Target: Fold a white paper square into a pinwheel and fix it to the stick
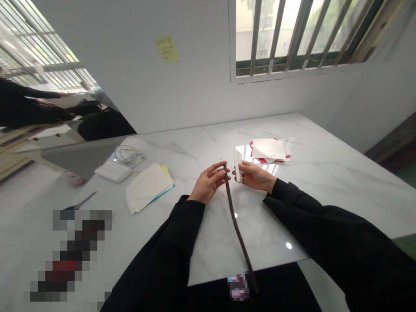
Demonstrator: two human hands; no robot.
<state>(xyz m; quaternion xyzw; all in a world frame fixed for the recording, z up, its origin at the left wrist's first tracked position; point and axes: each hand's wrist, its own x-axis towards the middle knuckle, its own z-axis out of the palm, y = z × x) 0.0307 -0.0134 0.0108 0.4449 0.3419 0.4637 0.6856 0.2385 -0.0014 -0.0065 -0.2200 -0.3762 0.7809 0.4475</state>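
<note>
In the head view my left hand [209,184] pinches the upper end of a long, thin brown stick [234,221]. The stick slants down past the table's front edge toward my lap. To the right of it, my right hand [256,175] is closed on a narrow white piece, perhaps folded paper [238,164], held upright. A small gap separates the stick's top from the white piece. Both hands are just above the white marble-patterned table [201,242].
White and red sheets [269,149] lie beyond my right hand. To the left are a fan of cream paper [147,188], a white box [113,171] with a coiled cable [129,155], and scissors [85,200]. A person [26,102] is at the far left. A barred window [292,34] is ahead.
</note>
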